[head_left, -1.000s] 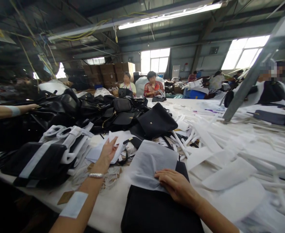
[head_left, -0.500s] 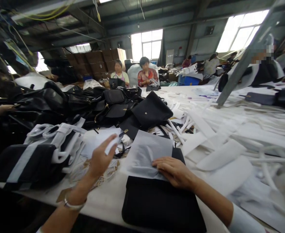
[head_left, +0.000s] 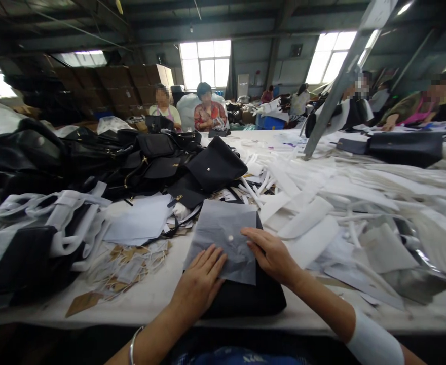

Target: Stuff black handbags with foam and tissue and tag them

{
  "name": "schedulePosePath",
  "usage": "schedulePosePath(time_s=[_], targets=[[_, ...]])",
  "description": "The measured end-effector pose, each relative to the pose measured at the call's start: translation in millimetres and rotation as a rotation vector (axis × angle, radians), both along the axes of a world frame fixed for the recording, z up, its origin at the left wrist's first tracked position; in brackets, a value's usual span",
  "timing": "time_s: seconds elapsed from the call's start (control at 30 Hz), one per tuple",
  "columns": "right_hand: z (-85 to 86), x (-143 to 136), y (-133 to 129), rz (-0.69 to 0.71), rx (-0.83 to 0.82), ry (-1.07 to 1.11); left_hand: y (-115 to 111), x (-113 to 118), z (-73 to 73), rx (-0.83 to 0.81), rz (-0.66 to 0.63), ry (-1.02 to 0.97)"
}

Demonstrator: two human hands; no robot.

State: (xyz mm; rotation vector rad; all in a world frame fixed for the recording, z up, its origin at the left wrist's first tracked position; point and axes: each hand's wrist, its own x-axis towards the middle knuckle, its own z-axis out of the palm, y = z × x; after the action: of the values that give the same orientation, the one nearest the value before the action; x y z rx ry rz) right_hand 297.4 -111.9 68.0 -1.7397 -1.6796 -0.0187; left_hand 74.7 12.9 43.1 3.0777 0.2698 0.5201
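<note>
A thin translucent sheet (head_left: 226, 223) lies over a black bag (head_left: 242, 304) at the table's near edge, and a small round snap shows through it. My left hand (head_left: 200, 281) rests flat on the sheet's lower left part, fingers extended, with a silver bangle at the wrist. On the sheet's right edge lies my right hand (head_left: 270, 253), its fingers stretched toward the snap. Neither hand grips anything. The bag's upper part is hidden under the sheet.
Black bags (head_left: 215, 165) are heaped behind and to the left. White sheets (head_left: 137, 218) and a pile of tags (head_left: 132, 268) lie left, white padding strips (head_left: 310, 218) right. A metal post (head_left: 329, 96) rises at the right. People sit across the table.
My left hand has come down from the air onto the sheet. The sheet now lies flatter on the bag, and the bag's flap appears closed beneath it. The view has turned right.
</note>
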Motion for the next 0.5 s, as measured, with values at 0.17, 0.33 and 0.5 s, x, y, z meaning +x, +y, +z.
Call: schedulePosePath(time_s=[0.17, 0.33, 0.5], targets=[[-11.2, -9, 8, 0.018, -0.224, -0.294, -6, 4, 10.3, -0.03, 0.026, 0.019], [-8.7, 8, 21, 0.085, -0.345, -0.35, 9, 20, 37.2, -0.078, 0.057, 0.052], [-1.2, 31, 31, 0.171, -0.378, -0.352, 36, 45, 33.7, 0.037, -0.017, 0.052]])
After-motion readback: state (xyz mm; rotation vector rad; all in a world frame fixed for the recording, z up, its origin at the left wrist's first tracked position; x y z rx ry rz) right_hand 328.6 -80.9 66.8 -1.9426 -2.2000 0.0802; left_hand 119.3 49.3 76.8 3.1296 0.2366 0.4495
